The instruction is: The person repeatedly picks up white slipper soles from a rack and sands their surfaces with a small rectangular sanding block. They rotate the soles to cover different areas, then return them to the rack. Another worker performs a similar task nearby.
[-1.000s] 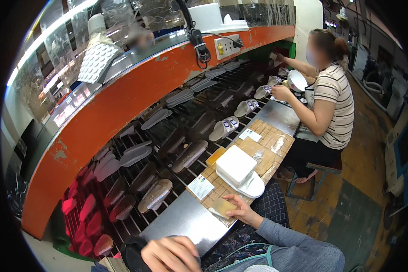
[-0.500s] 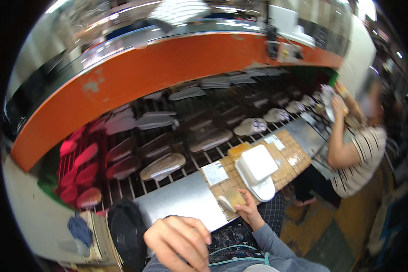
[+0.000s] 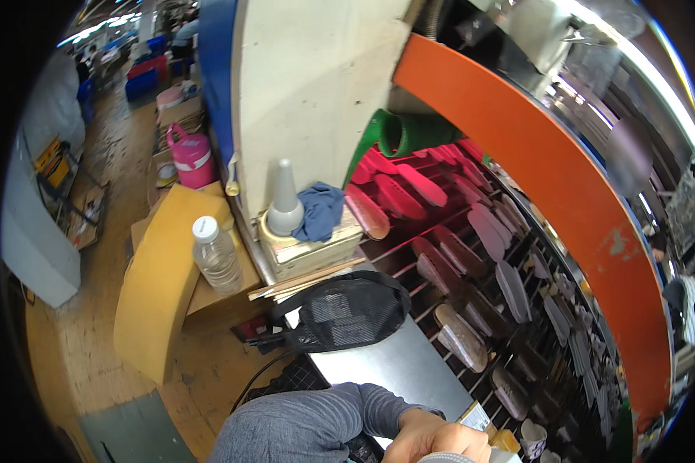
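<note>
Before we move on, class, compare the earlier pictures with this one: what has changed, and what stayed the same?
The view has swung left: the seated co-worker has left it; a bottle and pink jug have come in. The left hand appears farther right of the black mesh bag. The right hand and its yellowish pad are out of view; any release cannot be told. The bag and blue cloth stayed put.

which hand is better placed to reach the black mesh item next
Likely left: the left hand shows at the lower edge, and its grey sleeve lies near the black mesh item on the metal counter. The right hand is out of view. Whether the left holds anything is unclear.
</note>
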`<move>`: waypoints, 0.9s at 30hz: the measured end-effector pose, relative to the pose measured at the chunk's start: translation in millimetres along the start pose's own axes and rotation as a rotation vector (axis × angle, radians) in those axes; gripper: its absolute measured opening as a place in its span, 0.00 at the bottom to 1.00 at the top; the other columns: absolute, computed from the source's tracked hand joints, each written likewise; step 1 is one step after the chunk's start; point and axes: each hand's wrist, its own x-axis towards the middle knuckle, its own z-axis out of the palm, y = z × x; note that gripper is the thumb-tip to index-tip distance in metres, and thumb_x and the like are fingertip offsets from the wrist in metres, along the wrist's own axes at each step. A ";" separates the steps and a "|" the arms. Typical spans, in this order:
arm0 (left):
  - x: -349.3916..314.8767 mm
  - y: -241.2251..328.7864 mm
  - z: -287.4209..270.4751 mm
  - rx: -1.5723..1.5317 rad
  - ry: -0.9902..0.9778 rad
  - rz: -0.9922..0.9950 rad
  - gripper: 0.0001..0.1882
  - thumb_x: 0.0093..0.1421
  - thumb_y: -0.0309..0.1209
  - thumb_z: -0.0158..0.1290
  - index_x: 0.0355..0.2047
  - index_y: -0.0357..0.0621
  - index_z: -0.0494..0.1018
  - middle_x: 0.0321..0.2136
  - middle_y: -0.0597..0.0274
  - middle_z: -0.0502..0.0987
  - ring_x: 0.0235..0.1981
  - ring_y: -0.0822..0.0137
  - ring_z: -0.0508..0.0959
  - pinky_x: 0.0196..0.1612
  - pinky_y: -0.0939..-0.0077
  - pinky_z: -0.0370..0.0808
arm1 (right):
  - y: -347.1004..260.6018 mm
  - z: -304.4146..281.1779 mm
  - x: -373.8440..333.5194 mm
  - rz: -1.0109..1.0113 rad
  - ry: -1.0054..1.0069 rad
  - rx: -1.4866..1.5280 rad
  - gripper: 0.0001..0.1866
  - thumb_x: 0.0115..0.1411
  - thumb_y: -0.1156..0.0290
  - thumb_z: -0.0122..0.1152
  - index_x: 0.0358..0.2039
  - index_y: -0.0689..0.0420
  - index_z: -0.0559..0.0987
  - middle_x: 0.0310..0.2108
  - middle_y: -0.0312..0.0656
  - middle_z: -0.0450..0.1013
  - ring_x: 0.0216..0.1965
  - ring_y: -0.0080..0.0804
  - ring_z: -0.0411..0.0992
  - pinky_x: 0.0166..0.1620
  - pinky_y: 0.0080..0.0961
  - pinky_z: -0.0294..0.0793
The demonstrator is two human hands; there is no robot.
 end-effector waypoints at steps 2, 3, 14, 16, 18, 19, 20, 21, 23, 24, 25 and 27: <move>-6.4 -0.6 -4.3 0.065 0.030 0.050 0.22 0.65 0.35 0.47 0.13 0.45 0.63 0.13 0.57 0.65 0.15 0.56 0.67 0.28 0.60 0.65 | 2.1 37.9 26.2 -0.083 -0.261 0.195 0.23 0.54 0.73 0.55 0.51 0.61 0.65 0.47 0.43 0.69 0.49 0.34 0.68 0.56 0.33 0.66; -9.5 -0.7 -5.2 0.087 0.045 0.075 0.22 0.66 0.35 0.46 0.13 0.45 0.62 0.13 0.57 0.65 0.15 0.56 0.67 0.28 0.60 0.65 | 1.0 58.2 35.9 -0.133 -0.388 0.315 0.22 0.55 0.74 0.54 0.50 0.61 0.65 0.47 0.42 0.69 0.49 0.33 0.69 0.55 0.32 0.66; -10.1 -7.2 -10.4 0.150 0.128 0.187 0.23 0.68 0.32 0.42 0.12 0.46 0.62 0.12 0.59 0.65 0.14 0.60 0.67 0.28 0.62 0.65 | -29.5 178.9 71.6 -0.403 -1.073 1.208 0.09 0.63 0.77 0.43 0.42 0.60 0.71 0.40 0.37 0.74 0.40 0.24 0.73 0.50 0.25 0.70; -9.1 -9.7 -7.2 0.141 0.141 0.194 0.23 0.68 0.31 0.42 0.12 0.46 0.62 0.12 0.60 0.65 0.14 0.60 0.67 0.28 0.62 0.65 | -32.9 180.6 70.5 -0.415 -1.112 1.251 0.09 0.65 0.77 0.41 0.40 0.60 0.72 0.39 0.36 0.75 0.39 0.23 0.74 0.49 0.24 0.71; -5.8 -11.2 -7.7 0.135 0.136 0.195 0.23 0.68 0.31 0.42 0.12 0.46 0.62 0.12 0.60 0.65 0.14 0.60 0.67 0.28 0.63 0.65 | -35.9 178.1 66.2 -0.412 -1.137 1.278 0.11 0.67 0.78 0.39 0.39 0.60 0.74 0.37 0.35 0.75 0.37 0.21 0.75 0.48 0.22 0.72; -3.1 -11.2 -8.4 0.138 0.136 0.189 0.23 0.68 0.31 0.42 0.12 0.46 0.62 0.12 0.60 0.65 0.14 0.60 0.67 0.28 0.62 0.65 | -37.2 175.2 63.6 -0.393 -1.150 1.286 0.12 0.67 0.78 0.38 0.38 0.60 0.74 0.37 0.35 0.76 0.36 0.20 0.75 0.47 0.22 0.72; -0.2 -11.0 -10.7 0.141 0.136 0.182 0.23 0.68 0.31 0.42 0.12 0.46 0.62 0.12 0.59 0.65 0.14 0.60 0.68 0.28 0.62 0.65 | -39.2 171.7 58.8 -0.356 -1.159 1.293 0.13 0.68 0.78 0.37 0.37 0.60 0.75 0.36 0.34 0.76 0.36 0.19 0.76 0.47 0.21 0.72; 2.8 -11.0 -13.5 0.144 0.137 0.175 0.23 0.68 0.31 0.42 0.12 0.46 0.62 0.12 0.59 0.65 0.14 0.60 0.68 0.28 0.62 0.65 | -38.7 168.1 55.7 -0.288 -1.178 1.296 0.14 0.68 0.79 0.36 0.37 0.61 0.75 0.36 0.34 0.76 0.36 0.20 0.76 0.47 0.21 0.72; 6.6 -13.4 -28.2 0.227 -0.150 0.244 0.23 0.68 0.31 0.42 0.13 0.45 0.63 0.13 0.59 0.66 0.15 0.59 0.69 0.29 0.62 0.66 | -36.3 158.7 53.9 -0.217 -1.264 1.318 0.15 0.68 0.80 0.34 0.38 0.62 0.74 0.37 0.35 0.76 0.37 0.20 0.76 0.48 0.23 0.72; 6.9 -13.4 -25.5 0.226 -0.155 0.242 0.23 0.68 0.31 0.43 0.13 0.45 0.63 0.13 0.59 0.66 0.15 0.59 0.69 0.29 0.61 0.66 | -35.9 153.8 53.1 -0.197 -1.288 1.312 0.15 0.68 0.79 0.34 0.38 0.62 0.74 0.37 0.35 0.76 0.37 0.21 0.76 0.49 0.23 0.72; 6.9 -13.9 -26.3 0.225 -0.160 0.240 0.23 0.68 0.31 0.43 0.13 0.45 0.63 0.13 0.59 0.67 0.15 0.58 0.69 0.29 0.61 0.67 | -35.8 149.3 52.2 -0.177 -1.312 1.305 0.15 0.69 0.79 0.34 0.39 0.63 0.74 0.38 0.36 0.76 0.37 0.21 0.76 0.49 0.24 0.71; 3.2 -14.7 -17.4 0.139 0.104 0.163 0.23 0.68 0.31 0.42 0.13 0.45 0.64 0.13 0.58 0.67 0.16 0.58 0.69 0.30 0.60 0.67 | -38.4 140.3 49.9 -0.068 -1.353 1.280 0.15 0.69 0.78 0.33 0.41 0.63 0.73 0.39 0.37 0.76 0.38 0.22 0.76 0.50 0.25 0.71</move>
